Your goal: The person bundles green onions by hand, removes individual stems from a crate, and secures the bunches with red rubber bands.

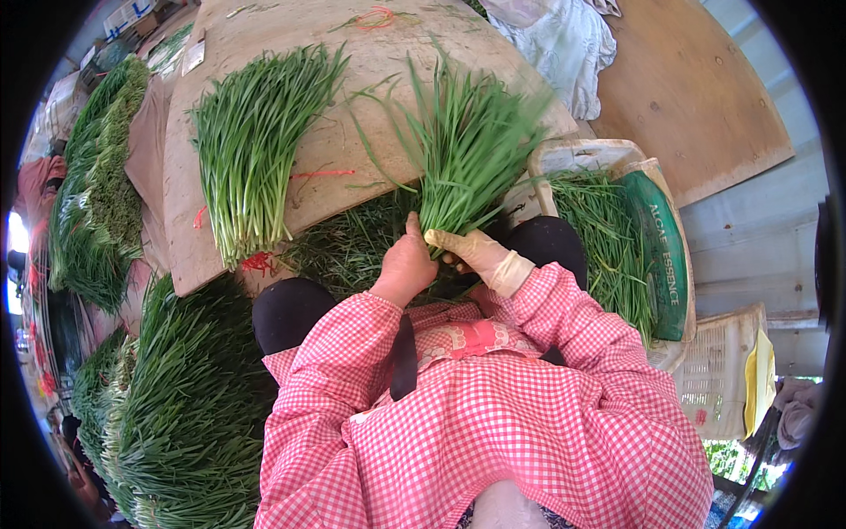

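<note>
Between my hands stands a loose bunch of Chinese chives (463,150), its green leaves fanned away from me and slightly blurred on the right. My bare left hand (410,263) is closed around the lower end from the left, thumb up along the stems. From the right, my right hand (471,250), in a pale glove, grips the same stems. The stem ends are hidden by my fingers. On the board to the left lies another bunch of chives (264,145), its pale stem ends lined up toward me.
A wooden board (379,97) bears red ties (322,174). Loose chives (339,242) lie below its edge. At right, a white crate (589,150) holds chives and a green sack (654,256). Large chive piles (189,406) stand at left. A pale cloth (560,48) hangs at the back.
</note>
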`<state>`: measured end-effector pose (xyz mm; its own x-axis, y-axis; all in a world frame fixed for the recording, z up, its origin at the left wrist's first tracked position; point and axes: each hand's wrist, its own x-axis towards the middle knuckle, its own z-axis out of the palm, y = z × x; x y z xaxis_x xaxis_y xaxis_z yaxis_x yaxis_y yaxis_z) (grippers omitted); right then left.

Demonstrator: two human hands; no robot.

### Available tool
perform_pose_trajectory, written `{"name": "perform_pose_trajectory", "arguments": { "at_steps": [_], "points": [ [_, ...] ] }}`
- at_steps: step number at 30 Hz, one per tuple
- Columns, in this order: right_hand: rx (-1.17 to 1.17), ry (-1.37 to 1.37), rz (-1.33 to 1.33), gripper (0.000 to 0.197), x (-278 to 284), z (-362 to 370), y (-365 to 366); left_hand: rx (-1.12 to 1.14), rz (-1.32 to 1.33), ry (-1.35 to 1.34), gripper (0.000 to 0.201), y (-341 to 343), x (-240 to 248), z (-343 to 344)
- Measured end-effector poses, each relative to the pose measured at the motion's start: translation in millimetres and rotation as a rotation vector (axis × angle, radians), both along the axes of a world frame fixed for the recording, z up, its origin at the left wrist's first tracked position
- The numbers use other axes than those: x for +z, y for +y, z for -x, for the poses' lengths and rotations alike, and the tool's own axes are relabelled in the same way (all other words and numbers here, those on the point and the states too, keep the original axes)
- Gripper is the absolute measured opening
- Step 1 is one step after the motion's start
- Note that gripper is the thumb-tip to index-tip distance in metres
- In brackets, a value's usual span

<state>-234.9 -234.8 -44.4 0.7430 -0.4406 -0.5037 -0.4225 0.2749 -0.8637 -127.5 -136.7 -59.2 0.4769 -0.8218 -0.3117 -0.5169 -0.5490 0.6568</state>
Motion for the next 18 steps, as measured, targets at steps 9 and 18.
{"name": "perform_pose_trajectory", "arguments": {
  "at_steps": [9, 18],
  "points": [
    [-0.461, -0.012, -0.134, 0.019, 15, -6, -52, -0.069, -0.048, -0.135, 0.085, 5, 0, -2],
    [-0.743, -0.401, -0.118, 0.011, 53, 1, -172, -0.038, 0.009, -0.020, 0.081, 3, -3, -6]
  ]
}}
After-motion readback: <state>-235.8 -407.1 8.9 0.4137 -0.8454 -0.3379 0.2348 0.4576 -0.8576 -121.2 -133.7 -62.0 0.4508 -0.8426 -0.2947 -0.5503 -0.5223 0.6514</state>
